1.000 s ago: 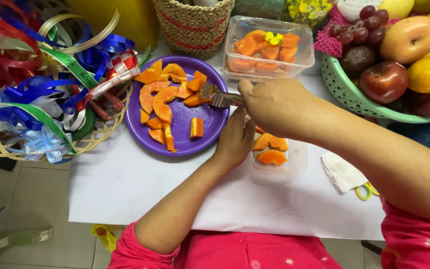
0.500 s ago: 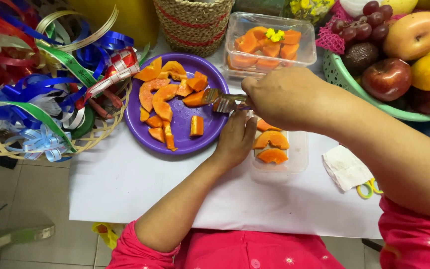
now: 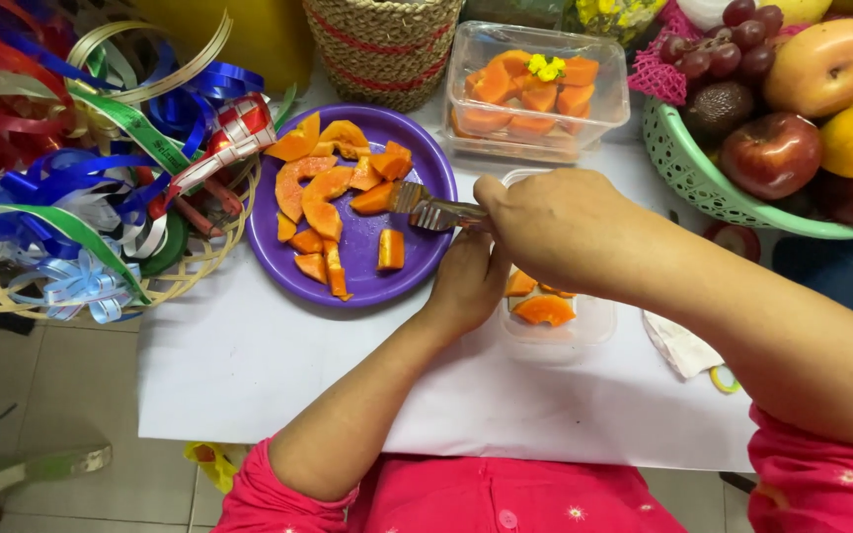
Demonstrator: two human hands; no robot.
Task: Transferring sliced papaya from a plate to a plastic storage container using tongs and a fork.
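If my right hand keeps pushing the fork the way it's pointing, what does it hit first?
The right hand aims the fork leftward over the purple plate. Its tines already sit at an orange fruit chunk; that comes first, then probably the curved slices beyond, though height is unclear.

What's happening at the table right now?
A person is moving cut orange fruit with a fork. The right hand holds the fork, its prongs stuck in a fruit piece on the purple plate. The left hand rests at the edge of a clear container that holds a few pieces. A second container behind is filled and topped with a small yellow flower. Ribbons sit to the left, a green fruit basket to the right.
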